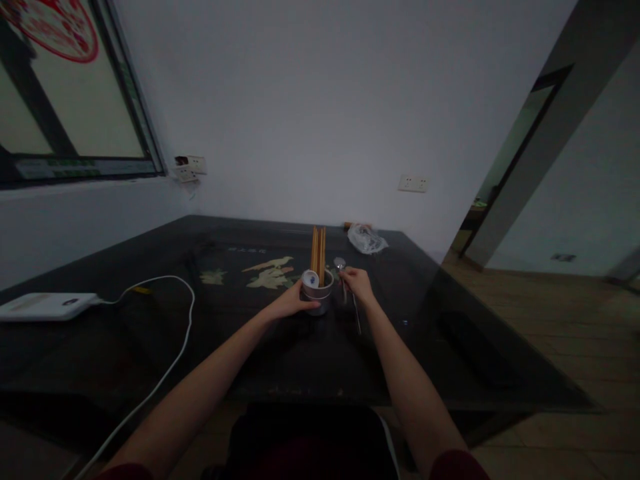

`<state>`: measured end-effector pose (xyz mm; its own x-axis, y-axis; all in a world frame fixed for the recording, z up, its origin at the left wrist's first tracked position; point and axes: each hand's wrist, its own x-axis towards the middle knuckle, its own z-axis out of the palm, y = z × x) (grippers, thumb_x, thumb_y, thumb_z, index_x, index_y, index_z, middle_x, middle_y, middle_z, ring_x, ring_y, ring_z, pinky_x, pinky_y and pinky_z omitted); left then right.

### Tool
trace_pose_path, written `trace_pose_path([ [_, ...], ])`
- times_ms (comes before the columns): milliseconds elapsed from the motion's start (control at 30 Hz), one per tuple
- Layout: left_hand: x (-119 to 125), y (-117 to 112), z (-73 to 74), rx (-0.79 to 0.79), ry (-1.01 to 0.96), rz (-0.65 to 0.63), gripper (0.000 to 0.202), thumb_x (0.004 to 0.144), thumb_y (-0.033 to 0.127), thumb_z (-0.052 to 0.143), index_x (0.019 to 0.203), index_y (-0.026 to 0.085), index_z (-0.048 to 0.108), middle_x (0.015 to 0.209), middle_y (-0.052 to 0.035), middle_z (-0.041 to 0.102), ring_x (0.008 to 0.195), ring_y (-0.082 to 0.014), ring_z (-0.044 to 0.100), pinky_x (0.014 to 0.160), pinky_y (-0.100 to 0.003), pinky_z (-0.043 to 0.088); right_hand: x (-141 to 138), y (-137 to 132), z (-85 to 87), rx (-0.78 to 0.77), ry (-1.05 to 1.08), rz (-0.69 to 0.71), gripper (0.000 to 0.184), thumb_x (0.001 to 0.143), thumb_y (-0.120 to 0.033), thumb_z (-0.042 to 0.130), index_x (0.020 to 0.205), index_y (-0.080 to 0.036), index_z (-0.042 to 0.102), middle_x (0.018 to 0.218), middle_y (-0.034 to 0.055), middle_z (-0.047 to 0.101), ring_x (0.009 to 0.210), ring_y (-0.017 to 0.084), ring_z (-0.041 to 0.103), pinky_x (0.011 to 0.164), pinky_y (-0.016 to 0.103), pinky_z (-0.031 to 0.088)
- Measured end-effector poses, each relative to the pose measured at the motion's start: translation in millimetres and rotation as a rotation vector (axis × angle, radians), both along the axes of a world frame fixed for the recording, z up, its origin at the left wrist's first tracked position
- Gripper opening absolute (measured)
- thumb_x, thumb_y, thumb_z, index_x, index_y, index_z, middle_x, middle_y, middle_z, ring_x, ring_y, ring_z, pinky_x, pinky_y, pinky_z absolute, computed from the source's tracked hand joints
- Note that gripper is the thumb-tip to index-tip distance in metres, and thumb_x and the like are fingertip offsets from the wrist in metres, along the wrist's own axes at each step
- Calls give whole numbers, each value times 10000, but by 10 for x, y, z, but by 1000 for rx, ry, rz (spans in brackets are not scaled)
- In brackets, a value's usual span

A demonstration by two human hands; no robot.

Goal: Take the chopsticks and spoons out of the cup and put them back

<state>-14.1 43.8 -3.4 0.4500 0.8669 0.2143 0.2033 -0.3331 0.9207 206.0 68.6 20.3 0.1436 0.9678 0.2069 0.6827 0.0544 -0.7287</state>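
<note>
My left hand (pixel 293 300) is wrapped round the left side of a grey utensil holder (pixel 320 307) on the dark table. Several wooden chopsticks (pixel 319 253) stand upright in it. A white spoon head with a blue mark (pixel 311 279) shows at its rim, close to my left fingers. Just right of the holder, my right hand (pixel 357 281) pinches a metal spoon (pixel 340 263), bowl up. A thin metal handle slants down below this hand; I cannot tell whether it belongs to the same spoon.
The dark table (pixel 240 267) has a bird and flower picture on its top. A crumpled clear plastic bag (pixel 367 239) lies near the wall. On the left is a white power bank (pixel 47 305) with a white cable (pixel 187 327). A dark flat object (pixel 477 347) lies at right.
</note>
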Motion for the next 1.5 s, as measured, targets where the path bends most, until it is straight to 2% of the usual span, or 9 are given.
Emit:
trace_pose_path([
  [67,-9,19,-26,3,-7,-18,781,595,350,804,1254,140,443,1273,-162,549,1169,-282,525,1034,-451,359,31,3,37,60,229,62,382,780,-473,563,802,-107,669,664,69,695,456,97,546,410,183,381],
  [133,-20,30,-43,-2,1,-21,786,603,347,798,1269,149,430,1270,-155,552,1162,-275,531,1027,-445,369,43,0,60,111,578,145,397,692,-497,643,776,-109,653,637,50,684,380,64,457,346,174,302],
  [233,-32,33,-54,-2,19,-10,792,611,350,792,1284,154,422,1261,-148,558,1159,-277,533,1026,-450,369,39,-17,100,138,977,208,364,563,-413,753,768,-134,640,611,9,666,395,57,461,345,163,282],
  [467,-23,17,-43,7,28,12,770,600,355,799,1260,145,460,1226,-155,581,1138,-290,545,1019,-466,369,9,-120,301,156,1151,265,367,592,-290,755,917,-160,643,690,10,684,545,102,581,456,195,428],
  [733,-11,-18,19,2,39,11,777,607,347,795,1264,138,438,1262,-158,557,1161,-287,529,1023,-461,372,-162,-257,383,350,1183,308,312,617,-309,759,840,-208,565,756,4,693,664,118,630,556,206,508],
  [900,-5,-21,21,22,34,-6,755,617,344,790,1252,141,435,1276,-151,549,1166,-280,526,1034,-449,366,-271,-318,357,331,1020,341,308,645,-408,732,773,-189,558,720,19,674,663,139,631,566,238,534],
  [1067,3,-23,29,18,48,0,760,621,348,784,1259,141,426,1275,-150,548,1164,-278,526,1029,-448,370,-322,-310,320,311,838,355,288,635,-410,729,692,-175,573,689,9,641,620,129,597,552,232,509],
  [1267,-5,-4,4,29,25,-2,761,612,343,791,1252,129,440,1260,-162,556,1150,-283,534,1021,-462,370,-300,-287,286,400,512,298,274,686,-424,669,663,-156,615,667,16,618,643,137,555,594,235,439],
  [1500,-4,-11,-3,8,29,5,761,615,344,781,1260,137,437,1252,-159,560,1143,-290,538,1003,-466,388,-290,-252,208,388,431,270,298,672,-458,658,656,-162,625,678,24,619,662,159,544,629,264,413],
])
